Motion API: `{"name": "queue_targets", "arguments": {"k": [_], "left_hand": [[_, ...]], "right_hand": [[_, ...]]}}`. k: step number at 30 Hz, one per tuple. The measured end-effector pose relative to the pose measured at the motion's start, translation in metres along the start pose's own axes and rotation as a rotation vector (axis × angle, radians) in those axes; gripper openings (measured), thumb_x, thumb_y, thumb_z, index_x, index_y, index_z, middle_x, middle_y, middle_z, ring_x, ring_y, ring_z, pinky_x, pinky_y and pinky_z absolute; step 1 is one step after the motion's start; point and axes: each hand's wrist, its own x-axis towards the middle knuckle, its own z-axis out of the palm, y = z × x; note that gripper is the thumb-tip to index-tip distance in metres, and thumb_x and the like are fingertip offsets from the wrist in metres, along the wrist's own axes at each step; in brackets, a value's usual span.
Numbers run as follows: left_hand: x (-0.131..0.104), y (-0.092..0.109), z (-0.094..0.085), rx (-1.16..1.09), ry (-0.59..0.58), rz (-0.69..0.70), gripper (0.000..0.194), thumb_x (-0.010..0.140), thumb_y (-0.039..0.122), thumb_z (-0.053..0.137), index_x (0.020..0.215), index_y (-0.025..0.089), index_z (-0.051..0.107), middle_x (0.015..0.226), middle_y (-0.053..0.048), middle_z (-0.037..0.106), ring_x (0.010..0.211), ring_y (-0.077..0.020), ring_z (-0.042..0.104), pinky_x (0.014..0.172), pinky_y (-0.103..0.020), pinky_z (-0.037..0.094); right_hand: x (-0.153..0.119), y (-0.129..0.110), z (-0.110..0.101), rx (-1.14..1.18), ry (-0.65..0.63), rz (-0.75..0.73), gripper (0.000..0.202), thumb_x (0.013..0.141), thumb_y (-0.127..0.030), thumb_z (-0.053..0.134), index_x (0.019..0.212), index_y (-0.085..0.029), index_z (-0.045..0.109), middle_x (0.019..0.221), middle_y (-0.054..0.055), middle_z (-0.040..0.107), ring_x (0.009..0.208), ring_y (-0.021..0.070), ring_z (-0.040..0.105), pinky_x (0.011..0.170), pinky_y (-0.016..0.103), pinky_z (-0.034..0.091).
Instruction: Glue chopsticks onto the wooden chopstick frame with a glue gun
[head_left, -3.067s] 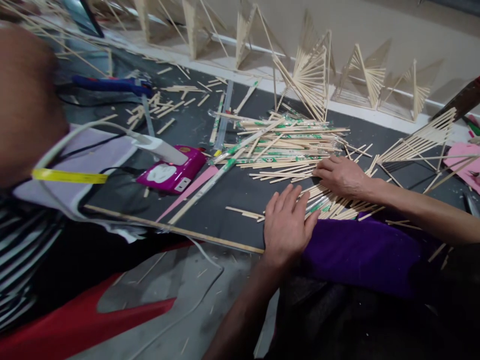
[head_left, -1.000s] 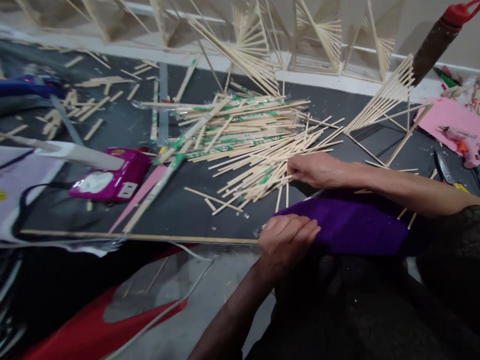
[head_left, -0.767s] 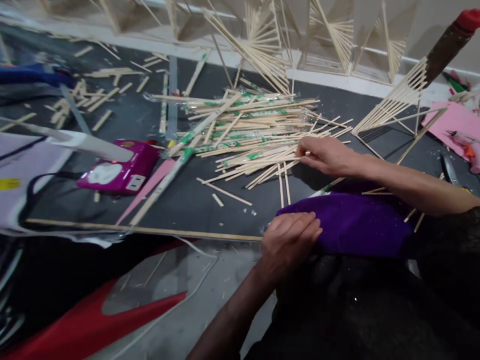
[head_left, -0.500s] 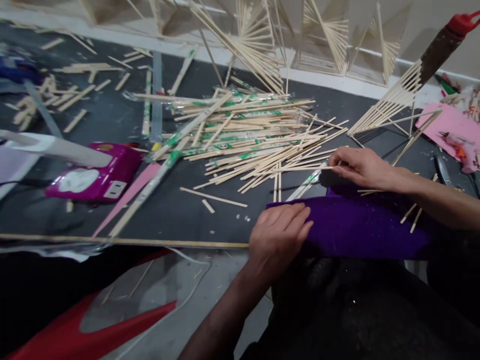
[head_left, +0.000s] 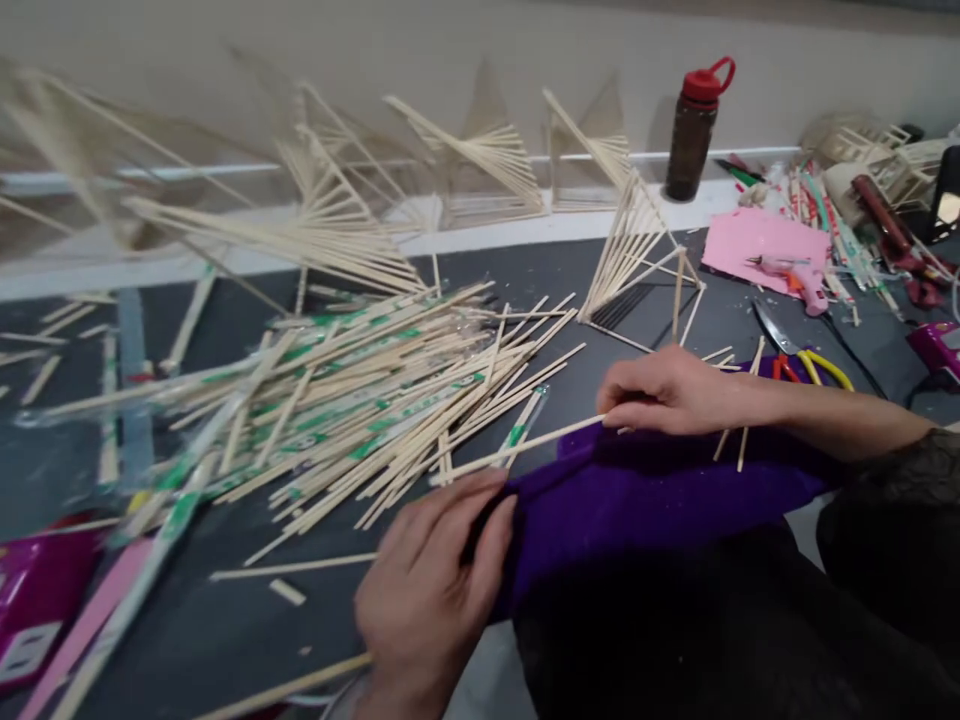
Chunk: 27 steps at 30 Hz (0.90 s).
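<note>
Pinching one thin pale wooden stick point(head_left: 559, 434) by an end, between thumb and fingers of the right hand point(head_left: 671, 392). Holding it slanted close to the near edge of the flat dark grey surface point(head_left: 330, 620), partly over a deep purple soft-looking cloth point(head_left: 637, 495). Free end just beyond the left hand point(head_left: 427, 570), beside the heap of loose pale wooden sticks point(head_left: 450, 410). Can't tell whether touching the surface there. Left hand palm down at the near edge, fingers bent, thumb apart from them; with undersides hidden, can't tell whether gripping cloth or touching the stick.

Handling, by judgement: very light, stiff lengthwise, dry, not slippery, likely to snap if bent hard. Better gripped mid-length for balance; from one end, expect some swing at the tip. Keep the pinch light. Expect the clear plastic sleeves with green print point(head_left: 182, 512) to feel slicker than bare wood.

Writing: green print too small and blurred to read. No legible text on the white panel point(head_left: 30, 652) of the glossy magenta plastic box point(head_left: 52, 570), left of the heap by the near edge. No readable brand on the red-capped dark brown bottle point(head_left: 690, 150) just beyond the far edge.
</note>
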Motion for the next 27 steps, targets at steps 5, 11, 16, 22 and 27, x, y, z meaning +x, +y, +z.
{"name": "queue_targets", "arguments": {"k": [5, 11, 16, 22, 27], "left_hand": [[0.053, 0.015, 0.016, -0.064, -0.111, 0.01, 0.022, 0.094, 0.032, 0.056, 0.114, 0.024, 0.063, 0.11, -0.006, 0.072, 0.104, -0.0233, 0.067, 0.093, -0.036, 0.051], [0.113, -0.013, 0.062, 0.203, -0.399, 0.035, 0.059, 0.087, 0.042, 0.061, 0.138, 0.016, 0.051, 0.147, -0.02, 0.051, 0.138, -0.0382, 0.043, 0.108, -0.053, 0.038], [0.146, -0.016, 0.098, 0.309, -0.503, 0.027, 0.061, 0.09, 0.037, 0.056, 0.144, 0.009, 0.045, 0.153, -0.021, 0.044, 0.143, -0.0355, 0.037, 0.113, -0.049, 0.031], [0.156, -0.032, 0.112, 0.375, -0.511, -0.026, 0.042, 0.097, 0.029, 0.04, 0.13, 0.014, 0.06, 0.131, -0.018, 0.064, 0.12, -0.0353, 0.057, 0.096, -0.048, 0.042], [0.156, -0.037, 0.107, 0.438, -0.502, -0.031, 0.039, 0.098, 0.029, 0.037, 0.121, 0.015, 0.066, 0.119, -0.019, 0.067, 0.112, -0.0367, 0.059, 0.086, -0.047, 0.044]], "right_hand": [[-0.004, -0.012, -0.027, 0.19, 0.321, -0.007, 0.017, 0.094, -0.029, 0.055, 0.085, -0.016, 0.06, 0.069, -0.003, 0.058, 0.06, 0.0064, 0.053, 0.056, 0.019, 0.042], [-0.023, -0.014, -0.053, 0.339, 0.585, 0.122, 0.017, 0.09, -0.034, 0.064, 0.085, -0.017, 0.063, 0.06, -0.005, 0.054, 0.047, 0.0045, 0.046, 0.042, 0.018, 0.038], [-0.031, -0.012, -0.048, 0.333, 0.603, 0.147, 0.015, 0.089, -0.031, 0.065, 0.082, -0.017, 0.063, 0.06, -0.005, 0.057, 0.046, 0.0039, 0.047, 0.041, 0.018, 0.037], [-0.038, -0.008, -0.044, 0.296, 0.605, 0.212, 0.017, 0.088, -0.034, 0.067, 0.082, -0.018, 0.064, 0.059, -0.005, 0.059, 0.045, 0.0043, 0.049, 0.041, 0.019, 0.038], [-0.056, -0.008, -0.061, 0.272, 0.88, 0.139, 0.015, 0.088, -0.037, 0.07, 0.086, -0.023, 0.066, 0.062, -0.004, 0.061, 0.045, 0.006, 0.049, 0.041, 0.022, 0.035]]}}
